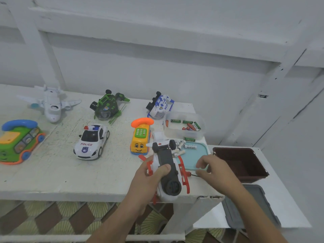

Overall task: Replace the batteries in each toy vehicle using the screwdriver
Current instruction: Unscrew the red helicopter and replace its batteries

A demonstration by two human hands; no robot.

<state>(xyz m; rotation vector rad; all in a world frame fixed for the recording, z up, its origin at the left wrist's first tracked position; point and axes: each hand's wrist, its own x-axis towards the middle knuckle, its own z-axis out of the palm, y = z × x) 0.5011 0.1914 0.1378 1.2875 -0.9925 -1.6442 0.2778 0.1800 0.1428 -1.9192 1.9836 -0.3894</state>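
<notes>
Now left hand (149, 176) is gripping toy helicopter (166, 163) belly-up over the worktop's (70, 172) front edge, near its right corner.
Long axis is running front to back: round dark end pointing at the person, wheeled tail pointing toward the back edge. White body, dark grey underside facing up, red skids sticking out both sides. Thumb is pressing on the underside. Right hand (215, 172) is curling at the screwdriver (190, 174) shaft beside the teal lid (192, 158); can't tell if it's pinching it.

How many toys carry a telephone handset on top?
2: the green toy with a blue handset at the far left, and the yellow toy with an orange handset right of the police car. None seems hidden.
</notes>
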